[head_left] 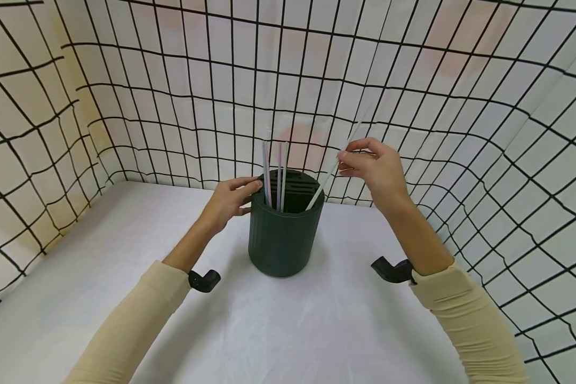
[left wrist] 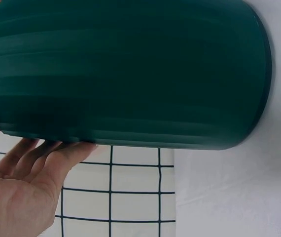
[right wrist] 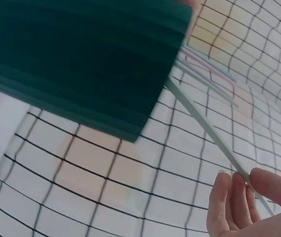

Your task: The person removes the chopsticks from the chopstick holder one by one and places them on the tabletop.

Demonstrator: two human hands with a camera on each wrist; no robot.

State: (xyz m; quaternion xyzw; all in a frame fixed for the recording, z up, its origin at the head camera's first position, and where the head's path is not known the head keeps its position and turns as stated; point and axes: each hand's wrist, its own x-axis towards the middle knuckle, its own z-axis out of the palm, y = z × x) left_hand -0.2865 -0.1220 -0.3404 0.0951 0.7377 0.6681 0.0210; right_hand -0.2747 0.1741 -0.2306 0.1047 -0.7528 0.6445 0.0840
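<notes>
A dark green round holder (head_left: pixel 284 242) with a slotted top stands upright on the white table. My left hand (head_left: pixel 226 204) grips its upper left side, thumb at the rim; in the left wrist view the fingertips touch the ribbed wall (left wrist: pixel 130 89). Between thumb and fingers, my right hand (head_left: pixel 378 169) pinches a long pale green straw (head_left: pixel 327 176). That straw leans to the right, its lower end inside the holder's front opening. Several pastel straws (head_left: pixel 279 178) stand at the left of the same opening. The holder hides their lower ends.
Black wire grid panels (head_left: pixel 225 90) enclose the table (head_left: pixel 278 330) at the back and both sides, with pale sheeting behind them. The back panel is close behind the holder. A black wrist mount (head_left: pixel 204 281) sticks out from each sleeve.
</notes>
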